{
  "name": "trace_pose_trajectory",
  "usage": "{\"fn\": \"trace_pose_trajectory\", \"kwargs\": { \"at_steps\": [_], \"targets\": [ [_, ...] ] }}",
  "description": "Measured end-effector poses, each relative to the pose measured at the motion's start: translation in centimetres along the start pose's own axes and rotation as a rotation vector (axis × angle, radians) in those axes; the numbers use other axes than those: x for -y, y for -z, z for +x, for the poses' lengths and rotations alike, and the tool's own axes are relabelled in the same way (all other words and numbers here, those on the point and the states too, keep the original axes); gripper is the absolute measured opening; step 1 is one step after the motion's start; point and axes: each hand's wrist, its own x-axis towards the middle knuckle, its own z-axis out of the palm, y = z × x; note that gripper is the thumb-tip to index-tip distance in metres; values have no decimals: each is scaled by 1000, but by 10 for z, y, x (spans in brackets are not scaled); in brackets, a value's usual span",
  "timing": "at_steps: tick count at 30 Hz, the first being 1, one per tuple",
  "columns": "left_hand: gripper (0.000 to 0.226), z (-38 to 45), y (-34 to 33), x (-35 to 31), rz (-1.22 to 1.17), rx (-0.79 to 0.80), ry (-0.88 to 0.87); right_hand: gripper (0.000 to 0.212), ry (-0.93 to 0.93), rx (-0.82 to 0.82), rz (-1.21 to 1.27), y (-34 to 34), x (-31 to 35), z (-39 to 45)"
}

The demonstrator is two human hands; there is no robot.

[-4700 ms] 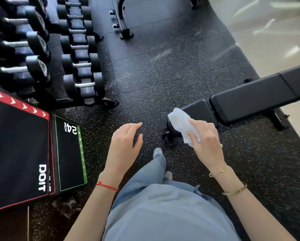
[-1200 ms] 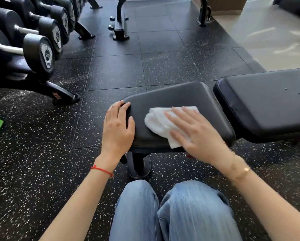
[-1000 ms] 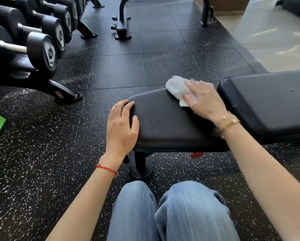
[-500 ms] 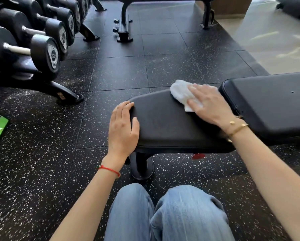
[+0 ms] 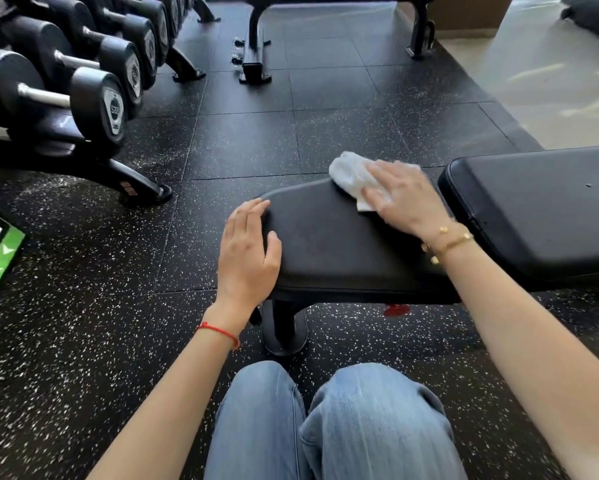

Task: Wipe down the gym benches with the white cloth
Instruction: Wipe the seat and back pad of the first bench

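Head view: right hand (image 5: 407, 199) lies flat, fingers spread, pressing the cloth (image 5: 351, 174) onto the far edge of the seat pad (image 5: 343, 244), near its far right corner. Cloth is bunched, partly hanging past that edge. Left hand (image 5: 248, 251) rests flat, fingers together, on the pad's left edge, holding nothing. Back pad (image 5: 540, 206) sits just right of the seat pad, a narrow gap between them. Dumbbell rack (image 5: 66, 98) stands well apart at left. Risks: cloth slips off the far edge since it overhangs; bunched cloth leaves strips unwiped; the gap and back pad look not yet done.
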Motion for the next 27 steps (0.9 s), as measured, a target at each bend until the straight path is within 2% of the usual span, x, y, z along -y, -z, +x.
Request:
{"fn": "trace_pose_trajectory", "kwargs": {
  "at_steps": [2, 4, 9, 13, 15, 20, 25, 27],
  "targets": [
    [48, 0, -1, 0, 3, 1, -5, 64, 3, -5, -52, -4, 2, 11],
    [48, -1, -1, 1, 13, 3, -14, 69, 81, 1, -30, -4, 8, -2],
    [48, 0, 0, 2, 48, 30, -17, 50, 268, -14, 25, 11, 13, -102],
    [42, 5, 4, 4, 62, 67, -7, 57, 305, -112, -74, 7, 11, -162],
    [40, 12, 8, 6, 42, 82, 26, 58, 322, -115, -95, -1, 25, -160],
    [34, 19, 7, 5, 8, 62, 65, 51, 510, -78, -124, -22, 75, -138],
    [33, 15, 4, 9, 25, 35, 47, 52, 375, -216, -159, -20, 31, -163],
    [33, 14, 2, 7, 12, 24, 57, 51, 340, -243, -160, -21, 34, -160]
  ]
}}
